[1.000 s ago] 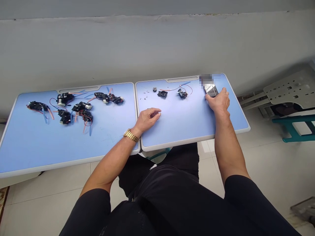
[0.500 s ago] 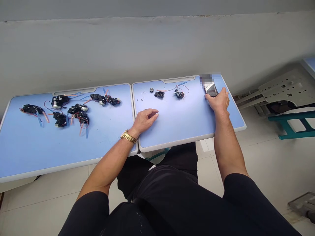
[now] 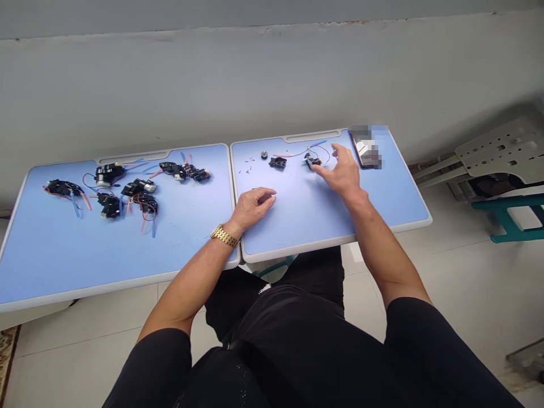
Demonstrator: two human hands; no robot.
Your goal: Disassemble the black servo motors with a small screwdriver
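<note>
My left hand (image 3: 254,208) rests on the right-hand table near the seam, fingers loosely curled, with a gap at the thumb and nothing seen in it. My right hand (image 3: 342,174) is open, thumb and fingers spread, beside a small black motor unit with thin wires (image 3: 312,161); I cannot tell whether the thumb touches it. To the left of that unit lie a black plastic housing part (image 3: 277,163), a small round black part (image 3: 264,154) and several tiny screws (image 3: 249,165). A phone (image 3: 363,148), partly blurred out, lies at the back right.
Several black motor units (image 3: 109,174) with blue and orange tubes lie on the left-hand table (image 3: 187,226). A wall runs behind both tables. At the right stand a teal stool (image 3: 505,218) and a folded white perforated panel (image 3: 488,153).
My right hand has let go of the phone and moved left to the wired motor unit, its fingers spreading. The left hand stays in place. The view has shifted slightly.
</note>
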